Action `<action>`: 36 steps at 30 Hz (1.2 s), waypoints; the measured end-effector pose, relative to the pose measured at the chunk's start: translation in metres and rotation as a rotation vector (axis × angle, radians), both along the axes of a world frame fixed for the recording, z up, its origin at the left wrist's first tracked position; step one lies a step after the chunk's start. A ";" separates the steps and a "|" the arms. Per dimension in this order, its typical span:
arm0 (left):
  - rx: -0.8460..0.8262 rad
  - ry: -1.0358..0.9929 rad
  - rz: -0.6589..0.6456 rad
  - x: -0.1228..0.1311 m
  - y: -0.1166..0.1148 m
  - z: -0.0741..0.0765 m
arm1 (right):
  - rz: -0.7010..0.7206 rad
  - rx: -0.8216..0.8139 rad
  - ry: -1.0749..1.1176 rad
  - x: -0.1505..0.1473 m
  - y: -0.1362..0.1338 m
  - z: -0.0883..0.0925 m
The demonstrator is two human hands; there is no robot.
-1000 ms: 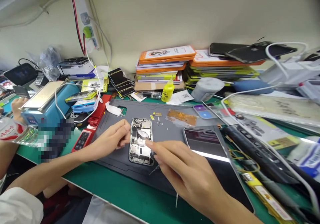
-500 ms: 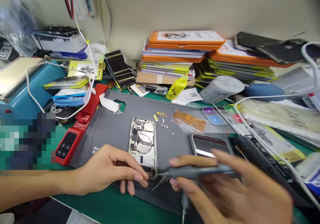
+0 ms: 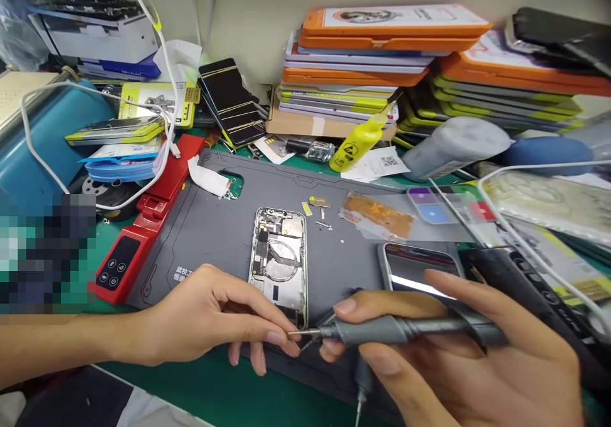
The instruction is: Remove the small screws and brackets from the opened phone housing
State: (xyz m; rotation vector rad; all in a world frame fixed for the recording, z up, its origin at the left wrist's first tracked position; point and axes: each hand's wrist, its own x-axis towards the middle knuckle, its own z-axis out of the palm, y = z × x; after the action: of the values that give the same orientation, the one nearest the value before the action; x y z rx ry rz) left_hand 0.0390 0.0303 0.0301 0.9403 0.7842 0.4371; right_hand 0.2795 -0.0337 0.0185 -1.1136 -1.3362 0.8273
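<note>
My right hand (image 3: 458,350) grips a grey pen-shaped screwdriver (image 3: 372,331), held nearly level with its thin bit pointing left. Below it, a second grey driver (image 3: 363,376) points down under the hand; whether my fingers hold it too I cannot tell. Dark tweezers (image 3: 329,320) show partly behind the screwdriver. Thumb and forefinger of my left hand (image 3: 214,319) are pinched at the tip of the bit; anything tiny between them is hidden. Just beyond the fingers lies an opened phone (image 3: 279,255), its inside bare and its lower end partly covered by my left hand.
On the grey mat (image 3: 210,223) lie small metal parts (image 3: 319,202), an orange-brown sheet (image 3: 377,214) and another phone (image 3: 420,265). A red device (image 3: 119,265) borders the mat's left side. Behind stand a yellow bottle (image 3: 356,147) and stacked orange cases (image 3: 391,29). White cables cross both sides.
The screwdriver's bit has come left to the pinched fingertips of my left hand. The camera view has tilted down and shifted, so the background sits higher.
</note>
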 end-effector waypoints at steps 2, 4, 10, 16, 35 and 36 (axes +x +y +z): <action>0.014 0.008 -0.012 0.000 0.000 0.000 | 0.023 -0.021 -0.056 0.004 0.001 0.001; 0.027 0.020 -0.017 0.001 0.000 0.001 | 0.062 -0.021 -0.102 0.008 0.002 0.004; 0.085 0.065 -0.021 0.001 0.000 0.000 | 0.095 -0.040 -0.071 0.012 0.002 0.008; 0.097 0.068 -0.033 0.001 0.001 0.001 | 0.140 -0.029 -0.033 0.003 0.006 0.009; 0.273 0.139 -0.061 -0.001 0.006 -0.010 | 0.247 -0.074 0.087 -0.003 0.014 0.000; 0.273 0.138 -0.061 0.000 0.007 -0.008 | 0.250 -0.073 0.105 -0.003 0.014 0.001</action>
State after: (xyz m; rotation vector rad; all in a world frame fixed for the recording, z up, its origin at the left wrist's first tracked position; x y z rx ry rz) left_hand 0.0386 0.0376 0.0219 1.2562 0.8319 0.4361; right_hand 0.2761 -0.0198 0.0191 -0.9566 -1.3826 1.1107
